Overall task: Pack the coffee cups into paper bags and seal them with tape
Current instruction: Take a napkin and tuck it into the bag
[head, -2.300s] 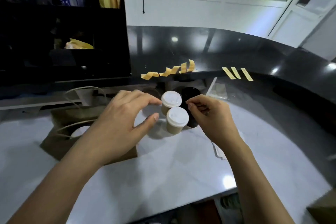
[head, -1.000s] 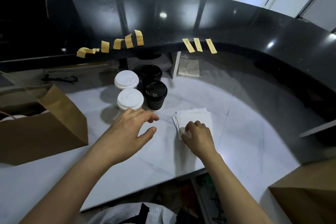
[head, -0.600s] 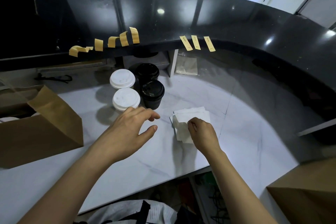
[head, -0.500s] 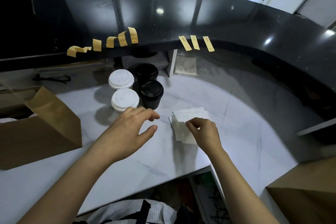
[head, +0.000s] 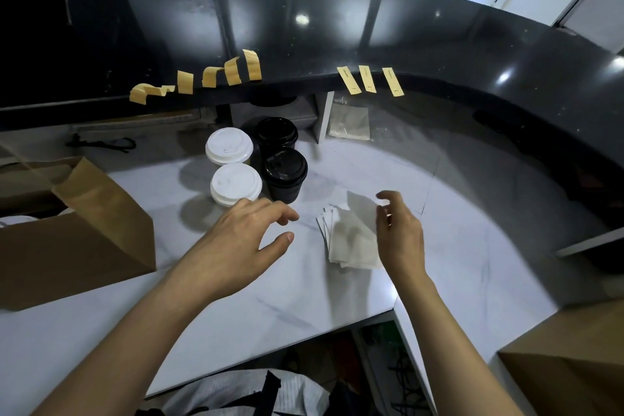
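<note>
Two white-lidded cups (head: 229, 147) (head: 235, 184) and two black cups (head: 277, 132) (head: 285, 167) stand together on the white marble counter (head: 304, 297). An open brown paper bag (head: 84, 233) lies at the left with something white inside. Tan tape strips (head: 233, 71) (head: 366, 79) hang from the edge of the black raised ledge. My left hand (head: 236, 243) hovers with relaxed fingers just in front of the nearer white-lidded cup, holding nothing. My right hand (head: 400, 233) pinches the top sheet of a white napkin stack (head: 351, 243), whose far edge is lifted.
A second brown bag (head: 574, 358) sits at the lower right corner. The curved black ledge (head: 439, 44) rises behind the cups. A clear packet (head: 349, 123) leans under the ledge, and a dark cord (head: 101, 143) lies at the back left. The counter's front edge is close to me.
My right hand left the black cup, came down to the napkin stack, pinched the top sheet and has now raised its edge. My left hand has stayed hovering by the near white-lidded cup.
</note>
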The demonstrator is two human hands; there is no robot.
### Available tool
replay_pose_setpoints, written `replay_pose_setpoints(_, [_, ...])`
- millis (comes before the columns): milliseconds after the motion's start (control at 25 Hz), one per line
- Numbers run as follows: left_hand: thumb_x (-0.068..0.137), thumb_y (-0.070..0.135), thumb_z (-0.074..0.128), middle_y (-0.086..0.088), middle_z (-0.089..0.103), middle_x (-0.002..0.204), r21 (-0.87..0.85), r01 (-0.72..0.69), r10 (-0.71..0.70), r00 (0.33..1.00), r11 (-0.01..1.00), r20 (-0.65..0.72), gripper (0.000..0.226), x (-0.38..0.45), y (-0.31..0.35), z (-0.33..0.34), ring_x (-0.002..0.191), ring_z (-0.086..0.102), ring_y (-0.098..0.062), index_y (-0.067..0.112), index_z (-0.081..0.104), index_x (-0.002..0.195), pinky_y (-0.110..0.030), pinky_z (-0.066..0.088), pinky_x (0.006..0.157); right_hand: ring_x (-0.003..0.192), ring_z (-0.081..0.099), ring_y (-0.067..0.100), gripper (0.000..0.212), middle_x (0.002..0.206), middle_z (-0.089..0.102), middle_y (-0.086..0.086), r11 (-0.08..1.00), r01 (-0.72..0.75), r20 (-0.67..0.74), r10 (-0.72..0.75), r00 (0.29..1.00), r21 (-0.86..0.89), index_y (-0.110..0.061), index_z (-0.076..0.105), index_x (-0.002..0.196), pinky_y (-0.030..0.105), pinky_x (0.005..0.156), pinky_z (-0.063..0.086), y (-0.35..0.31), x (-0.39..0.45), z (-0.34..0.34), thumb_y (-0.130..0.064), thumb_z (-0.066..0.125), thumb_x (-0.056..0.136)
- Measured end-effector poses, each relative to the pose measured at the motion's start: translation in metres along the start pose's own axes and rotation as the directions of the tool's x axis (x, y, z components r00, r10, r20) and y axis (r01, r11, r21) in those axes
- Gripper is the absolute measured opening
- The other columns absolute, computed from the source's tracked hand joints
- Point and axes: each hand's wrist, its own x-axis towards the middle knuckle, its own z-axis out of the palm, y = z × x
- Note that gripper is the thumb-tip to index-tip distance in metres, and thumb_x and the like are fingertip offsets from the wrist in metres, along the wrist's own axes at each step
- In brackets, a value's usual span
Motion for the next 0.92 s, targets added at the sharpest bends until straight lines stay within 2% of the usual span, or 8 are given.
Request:
replay_pose_setpoints(120, [0.097,0.041,0.054,0.023,0.057,0.114,-0.004,-0.001,0.001,1.0,1.0,-0.005,0.026,-0.002,-0.002,0.001,0.112,0.047,-0.004,0.042,0.055,0.123,-0.029,0.04,0.099,0.067,0.049,0.037,0.024,0.093,0.052,0.008,0.979,0.121,-0.141,-0.145,0.979,-0.161,-0.011,0.056,0.104,0.038,0.057,0.042,0.004,0.006,-0.01,0.009,0.05,0.091])
replay_pose_setpoints(200, [0.097,0.041,0.054,0.024,0.057,0.114,-0.003,0.004,-0.004,1.0,1.0,-0.005,0.025,-0.003,-0.003,0.002,0.111,0.046,-0.002,0.042,0.056,0.122,-0.028,0.04,0.099,0.064,0.049,0.035,0.025,0.093,0.056,0.012,0.934,0.237,-0.159,-0.285,0.945,-0.266,-0.004,0.06,0.091,0.035,0.056,0.039,-0.001,0.007,-0.009,0.018,0.057,0.08])
replay_pose_setpoints(320, [0.097,0.041,0.054,0.025,0.056,0.114,-0.012,-0.001,0.001,1.0,1.0,-0.005,0.024,-0.004,-0.003,0.003,0.112,0.046,-0.001,0.042,0.056,0.121,-0.027,0.04,0.099,0.062,0.052,0.033,0.027,0.083,0.06,0.013,0.821,0.384,0.049,-0.403,0.914,-0.423,-0.003,0.069,0.078,0.036,0.057,0.039,-0.006,-0.009,0.018,0.019,0.067,0.062])
replay_pose_setpoints(440, [0.097,0.042,0.053,0.025,0.056,0.114,-0.008,0.006,-0.006,1.0,1.0,-0.015,0.025,-0.006,-0.004,0.0,0.112,0.045,-0.001,0.042,0.056,0.122,-0.027,0.039,0.099,0.066,0.053,0.027,0.009,0.078,0.056,0.003,0.761,0.434,0.282,-0.335,0.899,-0.482,-0.011,0.068,0.073,0.035,0.063,0.037,0.001,-0.032,0.046,-0.009,0.077,0.071])
replay_pose_setpoints(520, [0.097,0.042,0.053,0.024,0.056,0.114,-0.004,0.019,-0.019,1.0,1.0,-0.022,0.025,-0.008,-0.005,-0.001,0.112,0.045,-0.002,0.041,0.057,0.122,-0.026,0.038,0.099,0.067,0.056,0.028,0.023,0.077,0.058,0.002,0.789,0.4,0.33,-0.265,0.906,-0.466,-0.012,0.067,0.076,0.036,0.066,0.04,0.006,-0.042,0.05,-0.03,0.08,0.072])
replay_pose_setpoints(560, [0.097,0.041,0.053,0.024,0.057,0.113,-0.002,0.023,-0.023,0.999,1.0,-0.024,0.025,-0.008,-0.006,-0.001,0.112,0.045,-0.002,0.04,0.057,0.122,-0.026,0.038,0.098,0.067,0.056,0.028,0.025,0.077,0.058,0.001,0.791,0.393,0.342,-0.247,0.906,-0.468,-0.013,0.067,0.076,0.037,0.066,0.04,0.006,-0.043,0.05,-0.032,0.082,0.07])
replay_pose_setpoints(720, [0.097,0.041,0.053,0.024,0.056,0.115,-0.007,0.029,-0.029,0.999,1.0,-0.018,0.025,-0.01,-0.006,-0.001,0.114,0.044,0.0,0.04,0.057,0.122,-0.024,0.037,0.098,0.052,0.046,0.024,0.026,0.062,0.05,-0.002,0.793,0.376,0.321,-0.24,0.916,-0.48,-0.017,0.058,0.056,0.032,0.06,0.03,0.004,-0.038,0.048,-0.003,0.078,0.065])
replay_pose_setpoints(920, [0.097,0.041,0.054,0.024,0.056,0.115,-0.008,0.026,-0.026,0.999,1.0,-0.021,0.025,-0.012,-0.005,-0.003,0.114,0.045,0.0,0.041,0.057,0.122,-0.026,0.039,0.1,0.057,0.051,0.029,0.02,0.067,0.056,0.002,0.871,0.259,0.207,-0.186,0.96,-0.418,-0.012,0.064,0.064,0.033,0.062,0.03,0.002,-0.03,0.04,-0.005,0.068,0.082])
